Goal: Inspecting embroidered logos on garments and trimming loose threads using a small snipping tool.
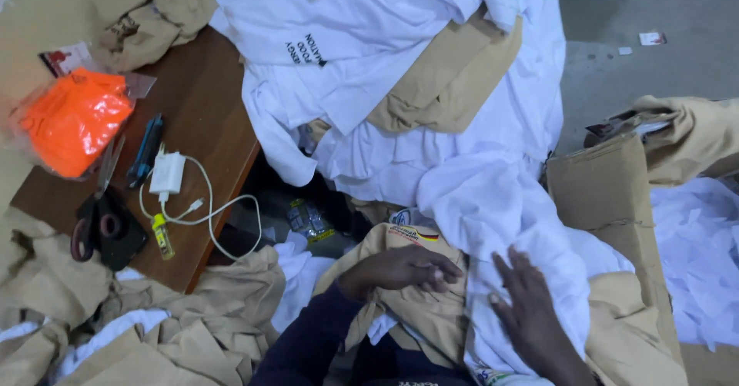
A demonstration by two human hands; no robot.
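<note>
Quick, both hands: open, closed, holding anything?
Left hand: fingers curled, gripping the tan garment.
Right hand: open, flat, palm down on the white garment, gripping nothing.

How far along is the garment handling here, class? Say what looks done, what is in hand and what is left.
Done: nothing looks neatly finished; no folded stack shows. In hand: the left hand grips a tan garment, and the right hand presses flat on a white garment beside it. Left: a loose heap of white shirts and tan pieces lies unsorted around the table.
</note>
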